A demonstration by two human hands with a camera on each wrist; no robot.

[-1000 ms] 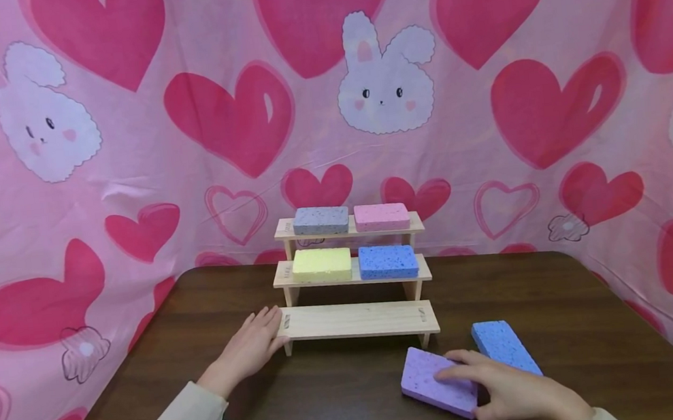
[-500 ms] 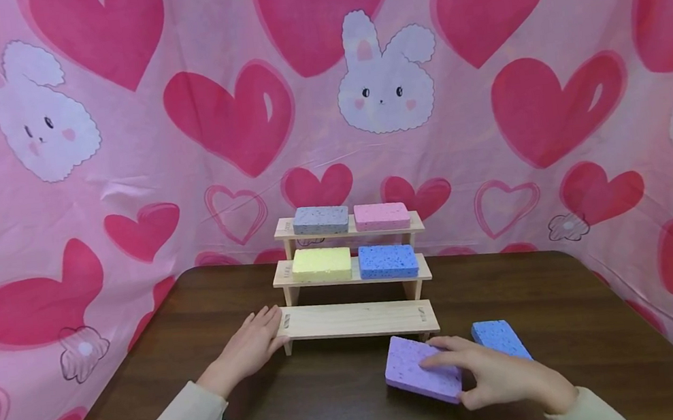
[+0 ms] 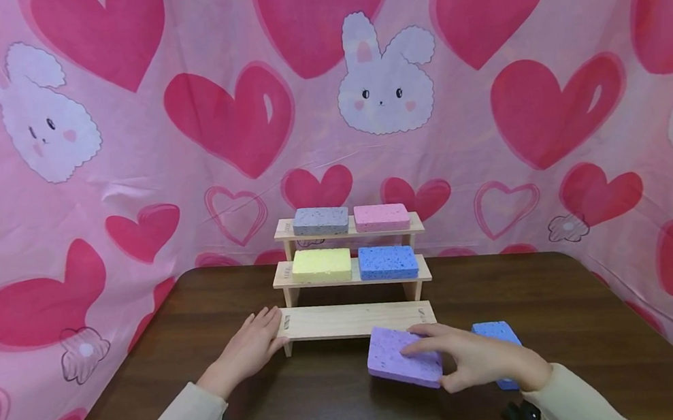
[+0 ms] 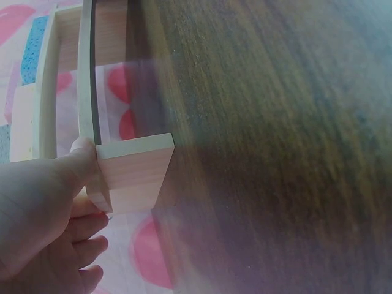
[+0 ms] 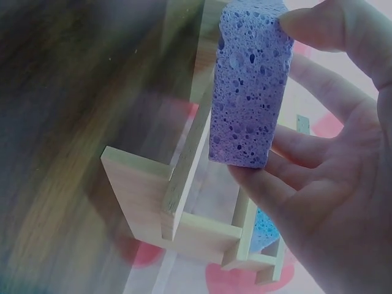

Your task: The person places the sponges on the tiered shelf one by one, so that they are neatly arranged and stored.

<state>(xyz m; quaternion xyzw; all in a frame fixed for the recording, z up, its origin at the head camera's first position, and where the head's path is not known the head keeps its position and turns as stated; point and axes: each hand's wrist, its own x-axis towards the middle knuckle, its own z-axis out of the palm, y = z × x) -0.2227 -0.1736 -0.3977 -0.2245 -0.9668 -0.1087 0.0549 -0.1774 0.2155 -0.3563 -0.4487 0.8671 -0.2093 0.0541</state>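
My right hand [image 3: 481, 357] holds a purple sponge [image 3: 403, 359] by its right end, thumb and fingers on its edges. The sponge is raised and tilted just in front of the lowest step of a three-step wooden rack [image 3: 348, 319]; the right wrist view shows its pored side [image 5: 250, 92] up close. My left hand [image 3: 249, 349] grips the left end of that lowest step, the thumb on its front edge in the left wrist view. The middle step bears a yellow sponge [image 3: 321, 265] and a blue sponge [image 3: 388, 263]. On the top step lie a grey sponge [image 3: 320, 220] and a pink sponge [image 3: 382, 217].
Another blue sponge [image 3: 496, 332] lies on the dark wooden table [image 3: 543, 298] to the right of the rack, partly hidden behind my right hand. A pink cloth [image 3: 309, 124] with hearts and rabbits hangs behind and beside the table.
My right hand has carried the purple sponge leftward and away from me, toward the lowest step, uncovering less of the loose blue sponge. The left hand stays where it was.
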